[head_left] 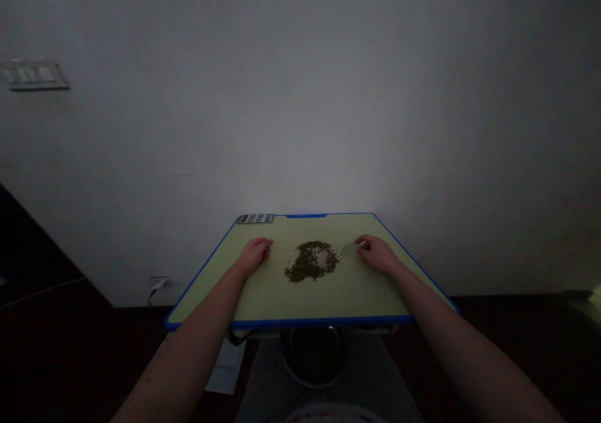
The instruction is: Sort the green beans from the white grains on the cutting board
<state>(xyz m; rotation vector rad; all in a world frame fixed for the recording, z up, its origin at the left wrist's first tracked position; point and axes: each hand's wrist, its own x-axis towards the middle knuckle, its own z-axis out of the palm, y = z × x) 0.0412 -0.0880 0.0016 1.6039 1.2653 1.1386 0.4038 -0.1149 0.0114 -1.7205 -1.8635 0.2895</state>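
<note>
Head view: bowl (314,383) below near edge of board (286,304). Pile (305,265) mid-board, long axis kinda near-left to far-right. Left hand (254,253) off left side, loosely closed, nothing seen in it. Right hand (377,254) closer, on right, pinching clear dish (349,248) (I think) just beside pile. Slim gadget (256,218) far left.

Grains (303,265) lie on the table (300,303) between left hand (255,255) and right hand (375,254).

I see 1 loose heap of small green grains (300,268) spread on the tabletop (267,298), paler grains (322,259) toward its right, 1 clear, faintly outlined item (349,249) just beside it
</note>
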